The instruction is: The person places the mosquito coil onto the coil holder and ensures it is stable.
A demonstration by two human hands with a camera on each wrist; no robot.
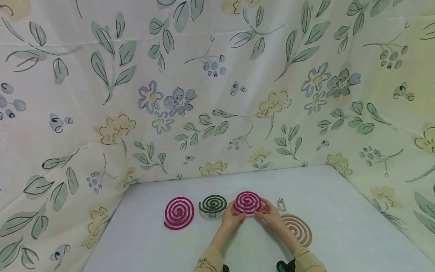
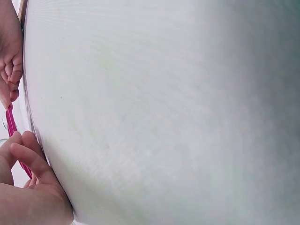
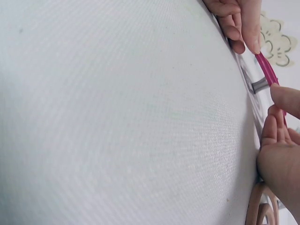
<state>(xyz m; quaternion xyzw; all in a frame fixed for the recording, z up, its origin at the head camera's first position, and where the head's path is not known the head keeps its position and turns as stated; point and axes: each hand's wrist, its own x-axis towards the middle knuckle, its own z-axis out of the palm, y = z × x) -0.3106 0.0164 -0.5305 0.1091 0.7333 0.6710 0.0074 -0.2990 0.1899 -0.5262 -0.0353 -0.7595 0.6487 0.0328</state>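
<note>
Toward 12 o'clock from the person's forearms, above the pale surface, a magenta coil is held level with its spiral facing up. Both hands have it by the rim: the left hand pinches at about 8 o'clock on the coil, the right hand at about 4 o'clock, each with the thumb and bent fingers. From the right wrist, the coil shows edge-on, and a grey metal post stands beneath it, reaching up to its underside; whether the two are fastened together cannot be told.

At 9 o'clock from the held coil, just beside the left hand, sits a dark green coil, with a small metal stand showing below its 6 o'clock edge. Farther out at 9 o'clock lies a second magenta coil, its outer tail pointing to about 8 o'clock. At 3 o'clock, just past the right hand, is a loose metal holder carrying no coil. At 4 o'clock a tan coil is partly hidden behind the right forearm. Beige sleeves cover the lower arms, and dark gear shows at the right wrist. Beyond the surface's 12 o'clock edge hangs a floral cloth, which also runs down the 9 and 3 o'clock sides.
</note>
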